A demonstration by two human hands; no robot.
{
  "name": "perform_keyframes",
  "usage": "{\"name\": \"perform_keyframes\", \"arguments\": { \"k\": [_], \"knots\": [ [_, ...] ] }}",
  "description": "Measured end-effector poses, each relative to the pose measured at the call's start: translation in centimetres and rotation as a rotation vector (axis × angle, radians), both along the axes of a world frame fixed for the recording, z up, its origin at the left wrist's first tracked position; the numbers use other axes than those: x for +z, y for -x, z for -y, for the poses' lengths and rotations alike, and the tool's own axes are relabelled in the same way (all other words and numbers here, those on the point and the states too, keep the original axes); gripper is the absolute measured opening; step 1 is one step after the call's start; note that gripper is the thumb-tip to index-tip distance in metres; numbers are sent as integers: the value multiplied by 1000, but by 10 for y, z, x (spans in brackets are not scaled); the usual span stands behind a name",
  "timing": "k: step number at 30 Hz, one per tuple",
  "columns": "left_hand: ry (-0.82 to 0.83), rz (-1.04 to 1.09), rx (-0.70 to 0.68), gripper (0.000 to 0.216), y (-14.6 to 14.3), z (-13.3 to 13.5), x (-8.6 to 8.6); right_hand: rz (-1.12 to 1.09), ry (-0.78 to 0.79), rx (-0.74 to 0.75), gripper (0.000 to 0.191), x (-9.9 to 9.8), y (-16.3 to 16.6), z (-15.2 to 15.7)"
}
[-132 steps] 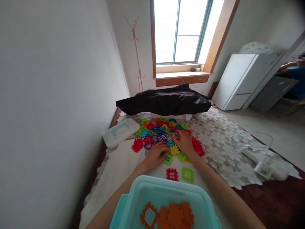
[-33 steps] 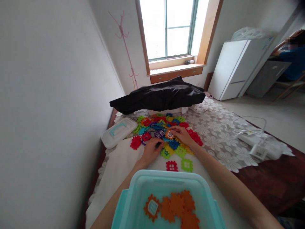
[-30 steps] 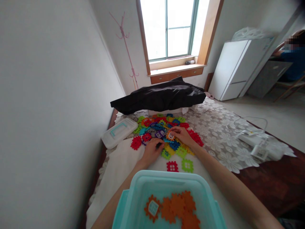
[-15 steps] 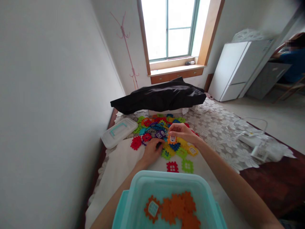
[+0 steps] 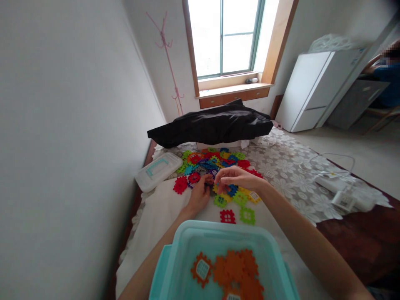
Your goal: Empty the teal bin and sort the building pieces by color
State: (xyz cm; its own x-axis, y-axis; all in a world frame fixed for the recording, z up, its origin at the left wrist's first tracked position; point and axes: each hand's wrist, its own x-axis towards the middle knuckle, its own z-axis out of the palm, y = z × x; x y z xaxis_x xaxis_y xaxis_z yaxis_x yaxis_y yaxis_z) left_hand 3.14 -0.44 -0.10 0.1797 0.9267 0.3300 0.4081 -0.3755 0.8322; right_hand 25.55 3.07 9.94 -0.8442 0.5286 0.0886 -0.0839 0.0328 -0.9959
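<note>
Glossy plastic tiles [image 5: 215,164] lie on lacy cloth [image 5: 281,166] (translucent teal plastic bin [image 5: 187,250] nearby).

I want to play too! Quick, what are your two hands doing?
Left hand: resting on the pile of toy tiles, grip hidden.
Right hand: fingers curled above the pile; what it holds cannot be told.

A black garment [image 5: 212,127] is spread across the far end of the bed, below a window [image 5: 226,37]. A pink coat stand [image 5: 170,62] is set against the wall. A white fridge [image 5: 312,89] is placed at the right. A white cable [image 5: 331,160] is laid on the lace cloth [image 5: 287,175]. A person in blue [image 5: 386,79] is seated at far right.
</note>
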Motion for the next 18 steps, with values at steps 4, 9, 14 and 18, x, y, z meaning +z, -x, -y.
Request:
{"name": "perform_keyframes", "arguments": {
  "k": [4,9,14,18],
  "knots": [
    [-30,15,6,62,1,-2,-4,77,-160,-147,37,-31,5,-16],
    [-58,33,20,70,3,-3,-4,207,-600,-538,29,-75,19,-29],
    [-89,-19,119,66,5,-3,-4,482,-914,-659,61,-108,21,-32],
    [-104,32,300,55,12,-8,1,569,-973,-594,62,-119,17,-31]
  ]
}}
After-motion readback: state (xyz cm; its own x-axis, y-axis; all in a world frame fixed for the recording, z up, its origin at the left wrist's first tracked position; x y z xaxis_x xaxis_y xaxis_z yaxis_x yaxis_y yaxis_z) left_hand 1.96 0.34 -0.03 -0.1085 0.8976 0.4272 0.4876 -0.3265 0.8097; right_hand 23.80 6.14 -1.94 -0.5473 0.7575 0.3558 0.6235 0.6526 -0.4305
